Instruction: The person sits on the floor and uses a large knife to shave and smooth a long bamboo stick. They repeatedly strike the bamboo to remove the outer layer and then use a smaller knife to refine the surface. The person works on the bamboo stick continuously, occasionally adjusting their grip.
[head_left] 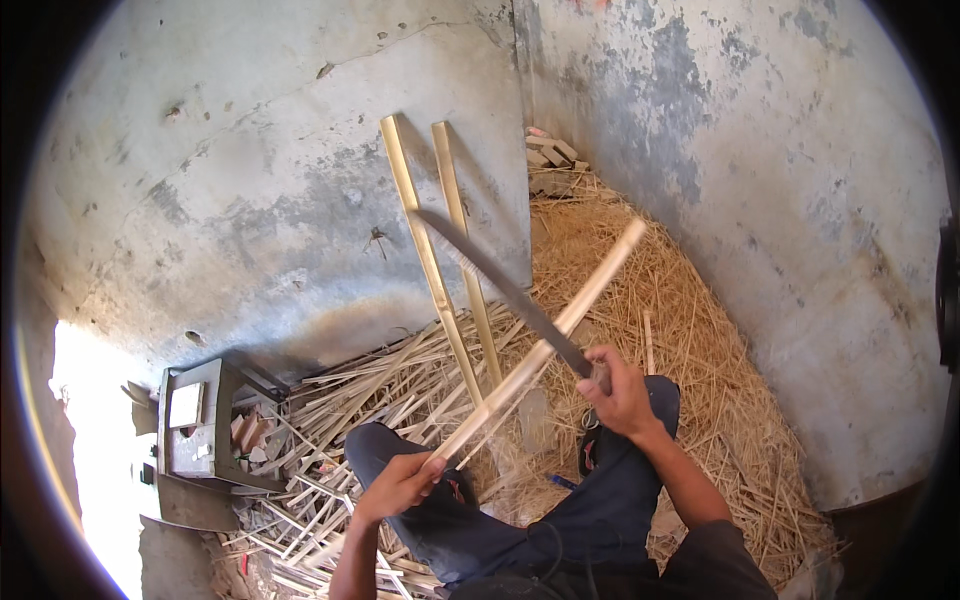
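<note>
My left hand (403, 483) is closed round the near end of a long pale bamboo strip (606, 262), which slants up and away to the right. In my right hand (622, 393) is the handle of a machete (485, 268). Its long dark blade points up and to the left and crosses the strip near the strip's middle; whether the edge touches it, I cannot tell. Both hands are above my crossed legs (460, 545). Beyond the blade, two more bamboo lengths (404, 172) lean upright against the wall.
Loose bamboo strips (350, 400) lie heaped on the left, and shavings (710, 450) cover the floor at right. A tipped wooden stool (205, 455) with brick pieces (252, 435) stands at left. Bricks (555, 153) are stacked by the corner of the worn plaster walls (270, 170).
</note>
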